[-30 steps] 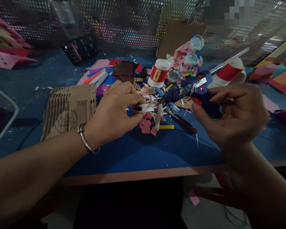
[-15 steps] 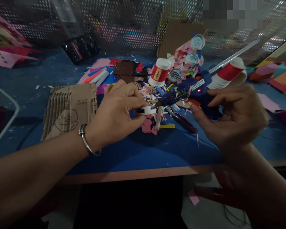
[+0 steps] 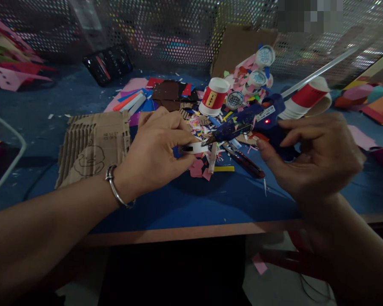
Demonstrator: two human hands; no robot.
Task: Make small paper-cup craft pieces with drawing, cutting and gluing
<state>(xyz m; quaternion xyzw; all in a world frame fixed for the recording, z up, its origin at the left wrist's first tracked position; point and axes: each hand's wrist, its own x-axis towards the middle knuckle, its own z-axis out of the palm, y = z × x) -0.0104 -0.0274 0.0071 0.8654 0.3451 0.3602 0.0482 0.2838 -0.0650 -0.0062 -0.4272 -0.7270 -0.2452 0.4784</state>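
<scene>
My left hand (image 3: 156, 153) pinches a small white paper strip (image 3: 194, 148) with a black mark, held just above the blue table (image 3: 210, 204). My right hand (image 3: 312, 157) is wrapped around the grip of a dark blue hot glue gun (image 3: 242, 123) whose red light glows. The gun's nozzle touches the right end of the strip. A clear glue stick (image 3: 315, 72) sticks out of the gun's back toward the upper right. A metal bangle (image 3: 115, 189) sits on my left wrist.
Paper scraps (image 3: 207, 165) and red-handled scissors (image 3: 245, 163) lie under my hands. Corrugated cardboard (image 3: 92, 144) lies to the left. Red-and-white paper cups (image 3: 213, 97) and small lids (image 3: 257, 78) stand behind. A perforated metal screen (image 3: 166, 29) closes the back, with coloured paper at both sides.
The glue gun's nozzle has moved left and down onto the end of the strip. My left hand has barely shifted.
</scene>
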